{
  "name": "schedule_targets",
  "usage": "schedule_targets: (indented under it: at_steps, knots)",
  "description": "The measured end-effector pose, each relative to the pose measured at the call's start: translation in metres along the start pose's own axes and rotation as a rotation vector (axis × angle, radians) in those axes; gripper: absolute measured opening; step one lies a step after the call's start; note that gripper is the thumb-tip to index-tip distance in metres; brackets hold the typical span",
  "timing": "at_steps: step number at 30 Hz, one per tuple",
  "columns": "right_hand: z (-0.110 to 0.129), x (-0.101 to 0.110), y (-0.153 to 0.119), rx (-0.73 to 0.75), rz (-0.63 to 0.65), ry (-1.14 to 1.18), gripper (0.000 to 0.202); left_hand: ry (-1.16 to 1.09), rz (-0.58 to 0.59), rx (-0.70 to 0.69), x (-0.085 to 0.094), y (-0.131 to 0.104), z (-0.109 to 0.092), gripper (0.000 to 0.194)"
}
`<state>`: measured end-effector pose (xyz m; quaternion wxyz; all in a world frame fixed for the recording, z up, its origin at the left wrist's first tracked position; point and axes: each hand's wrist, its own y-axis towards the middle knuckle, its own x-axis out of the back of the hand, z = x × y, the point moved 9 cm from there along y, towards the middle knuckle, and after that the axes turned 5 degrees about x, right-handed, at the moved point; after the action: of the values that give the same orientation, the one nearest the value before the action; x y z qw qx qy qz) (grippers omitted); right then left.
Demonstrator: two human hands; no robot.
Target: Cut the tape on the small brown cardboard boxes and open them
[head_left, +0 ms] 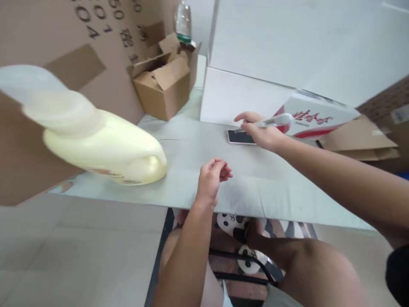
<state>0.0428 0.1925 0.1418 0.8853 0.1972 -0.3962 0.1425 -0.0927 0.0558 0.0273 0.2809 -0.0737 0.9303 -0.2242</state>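
My right hand is closed around a pale tool with a rounded, loop-like handle end. Its exact kind is unclear. The tool's thin grey tip points left over a dark-screened phone lying flat on the table, and the hand covers the phone's right part. Close to the table's front edge, my left hand hovers with its fingers curled loosely together, and nothing shows in them. On the left stands a large yellow bottle with a translucent cap, apart from both hands.
The table has a pale green cover. An open cardboard box and a clear bottle stand at its back left. White boxes line the back, with a red-and-white carton at right. Large cardboard rises at left.
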Motion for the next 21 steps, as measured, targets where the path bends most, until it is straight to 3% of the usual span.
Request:
schedule_targets:
  at_steps: [2, 6, 8, 11, 14, 17, 21]
  knots:
    - [0.044, -0.042, 0.051, 0.173, 0.087, -0.19, 0.029, -0.042, -0.035, -0.006, 0.015, 0.002, -0.007, 0.017]
    - [0.106, -0.107, 0.131, 0.254, 0.146, -0.306, 0.06, -0.102, -0.038, -0.003, 0.031, 0.009, -0.016, 0.014]
    - [0.121, -0.137, 0.157, 0.211, 0.223, -0.386, 0.076, -0.115, -0.035, 0.016, 0.036, 0.011, -0.018, 0.011]
    - [0.132, -0.164, 0.179, 0.145, 0.256, -0.523, 0.075, -0.12, -0.028, 0.022, 0.039, 0.012, -0.021, 0.012]
    - [0.131, -0.164, 0.184, 0.091, 0.206, -0.54, 0.051, -0.112, -0.033, 0.0, 0.041, 0.01, -0.023, 0.014]
    - [0.118, -0.142, 0.171, 0.053, 0.145, -0.511, 0.027, -0.102, -0.119, -0.111, 0.051, 0.006, -0.032, 0.016]
    - [0.093, -0.1, 0.127, 0.075, 0.068, -0.412, 0.037, -0.107, -0.389, -0.441, 0.078, -0.013, -0.055, 0.018]
